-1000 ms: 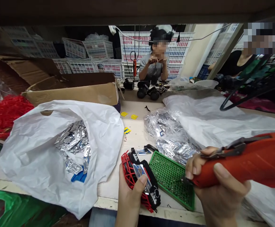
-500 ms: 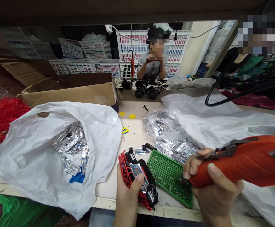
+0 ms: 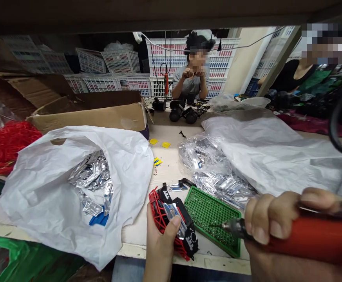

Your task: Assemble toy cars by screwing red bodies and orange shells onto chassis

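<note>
My left hand (image 3: 162, 243) is closed around a red and black toy car body (image 3: 173, 223), thumb pressed on the silver-and-blue plate (image 3: 175, 215) along its side. My right hand (image 3: 279, 223) wraps round a red electric screwdriver (image 3: 314, 239). Its thin bit points left over the green perforated screw tray (image 3: 197, 201), which holds many small screws. Whether the bit touches a screw I cannot tell. Beyond the car body lie a small silver-blue plate (image 3: 176, 187) and a black curved part (image 3: 187, 182).
A white bag (image 3: 129, 164) of silver plates stands at left, before a cardboard box (image 3: 100, 119). Clear bags (image 3: 200, 150) of plates lie behind the tray. Red plastic parts (image 3: 9, 145) fill the far left. A person (image 3: 190, 80) sits across the table; another is at right.
My right hand has turned the screwdriver so its bit now shows, pointing left over the tray. The black cord swung right. My left hand and the car body stay nearly still.
</note>
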